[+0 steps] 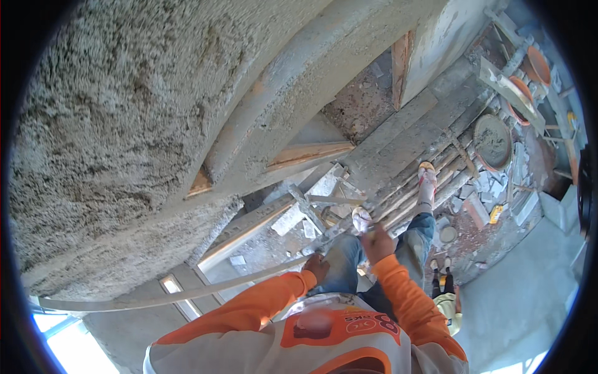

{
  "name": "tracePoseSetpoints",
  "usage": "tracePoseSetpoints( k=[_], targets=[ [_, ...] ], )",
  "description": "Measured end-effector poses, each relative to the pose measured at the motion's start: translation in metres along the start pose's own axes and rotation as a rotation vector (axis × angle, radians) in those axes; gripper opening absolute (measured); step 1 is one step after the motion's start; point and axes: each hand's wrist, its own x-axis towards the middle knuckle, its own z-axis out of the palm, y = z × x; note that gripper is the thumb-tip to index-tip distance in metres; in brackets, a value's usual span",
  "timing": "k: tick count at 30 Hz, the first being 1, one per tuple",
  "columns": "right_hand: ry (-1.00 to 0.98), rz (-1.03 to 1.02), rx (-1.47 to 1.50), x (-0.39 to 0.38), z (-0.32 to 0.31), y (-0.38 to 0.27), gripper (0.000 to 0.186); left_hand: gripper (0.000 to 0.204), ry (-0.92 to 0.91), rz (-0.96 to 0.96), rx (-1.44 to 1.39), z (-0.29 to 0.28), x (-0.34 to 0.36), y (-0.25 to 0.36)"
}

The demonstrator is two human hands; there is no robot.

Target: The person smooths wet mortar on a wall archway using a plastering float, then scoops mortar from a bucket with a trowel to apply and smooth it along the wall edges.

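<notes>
My left hand (316,267) is closed around a long, pale straightedge (205,290). The bar runs from my fingers out to the far left, beside the lower edge of the rough plastered wall (124,124). In front of my right thigh, my right hand (377,244) is curled into a fist and slightly blurred. Whatever it grips, if anything, I cannot make out. Both forearms wear orange sleeves. Above my hands, a smooth curved band of grey mortar (280,93) borders the rough surface.
I stand on scaffold poles and planks (405,134) high over rubble. A round tub of mortar (493,142) and orange basins (537,65) are at the right. Broken blocks (476,210) lie below. Another person (447,305) stands at lower right. A wooden frame (309,154) edges an opening.
</notes>
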Motion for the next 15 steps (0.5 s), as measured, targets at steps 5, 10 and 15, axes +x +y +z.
tracePoseSetpoints(
  k=[5,10,15],
  targets=[
    [0.346,0.382,0.386,0.023,-0.12,0.275,0.014,0.048,0.078,0.11,0.006,0.022,0.006,0.019],
    [0.423,0.671,0.616,0.121,-0.236,0.269,0.014,0.047,0.171,0.062,0.043,0.028,0.004,0.021],
    [0.35,0.808,0.651,0.178,-0.286,0.297,0.016,0.053,0.116,-0.068,0.167,0.046,0.009,0.084]
  ],
)
